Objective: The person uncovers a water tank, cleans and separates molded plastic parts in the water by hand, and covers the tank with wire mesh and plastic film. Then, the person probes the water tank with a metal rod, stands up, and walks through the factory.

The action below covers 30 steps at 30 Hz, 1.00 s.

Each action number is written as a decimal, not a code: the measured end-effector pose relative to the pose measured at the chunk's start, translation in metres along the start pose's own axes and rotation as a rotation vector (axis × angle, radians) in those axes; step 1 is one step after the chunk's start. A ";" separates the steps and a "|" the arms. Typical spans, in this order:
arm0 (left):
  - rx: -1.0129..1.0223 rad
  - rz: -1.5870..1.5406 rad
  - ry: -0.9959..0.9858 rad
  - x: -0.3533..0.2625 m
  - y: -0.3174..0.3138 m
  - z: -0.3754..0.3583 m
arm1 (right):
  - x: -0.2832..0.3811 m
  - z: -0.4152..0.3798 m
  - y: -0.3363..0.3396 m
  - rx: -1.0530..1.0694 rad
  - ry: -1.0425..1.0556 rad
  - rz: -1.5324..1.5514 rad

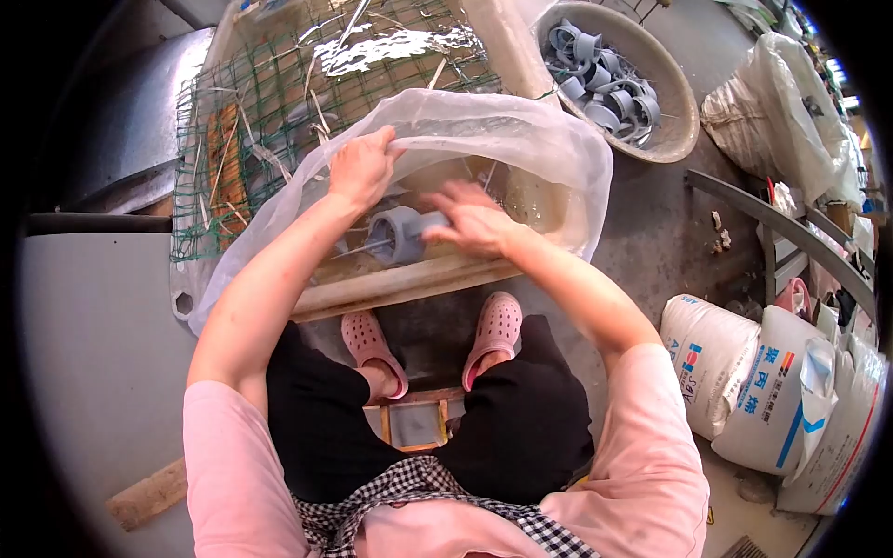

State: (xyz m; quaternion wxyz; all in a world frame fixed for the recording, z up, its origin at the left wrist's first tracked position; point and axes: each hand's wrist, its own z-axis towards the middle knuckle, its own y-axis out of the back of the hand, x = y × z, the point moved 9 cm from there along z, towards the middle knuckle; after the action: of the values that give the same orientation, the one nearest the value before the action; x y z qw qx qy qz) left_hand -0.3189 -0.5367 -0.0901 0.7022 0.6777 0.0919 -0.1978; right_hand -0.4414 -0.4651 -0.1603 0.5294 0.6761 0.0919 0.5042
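A translucent plastic bag (pixel 521 126) spreads wide-mouthed across the near part of a water-filled tub. My left hand (pixel 363 172) pinches the bag's rim on its left side. Inside the mouth, a grey plastic pipe fitting (pixel 395 234) with a round collar and a thin stem lies low, near the tub's front edge (pixel 409 286). My right hand (pixel 472 220) is right beside the fitting, over the bag opening. Motion smears its fingers, and whether they grip the fitting cannot be made out.
Green netting (pixel 279 112) with pale plastic strips covers the tub behind the bag. A round basin (pixel 684 116) of grey fittings stands at upper right. Printed white sacks (pixel 767 391) and a curved metal bar (pixel 791 228) are on the right. My feet in pink clogs (pixel 493 330) are below.
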 end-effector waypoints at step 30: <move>-0.007 -0.066 -0.010 -0.008 0.008 0.001 | -0.100 -0.002 0.044 -0.107 -0.553 -0.665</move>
State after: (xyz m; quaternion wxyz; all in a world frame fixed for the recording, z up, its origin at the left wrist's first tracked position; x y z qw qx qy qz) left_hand -0.3229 -0.5368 -0.0794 0.6983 0.6708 0.1115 -0.2238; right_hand -0.5089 -0.5480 -0.1839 0.7020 0.6909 0.1332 0.1104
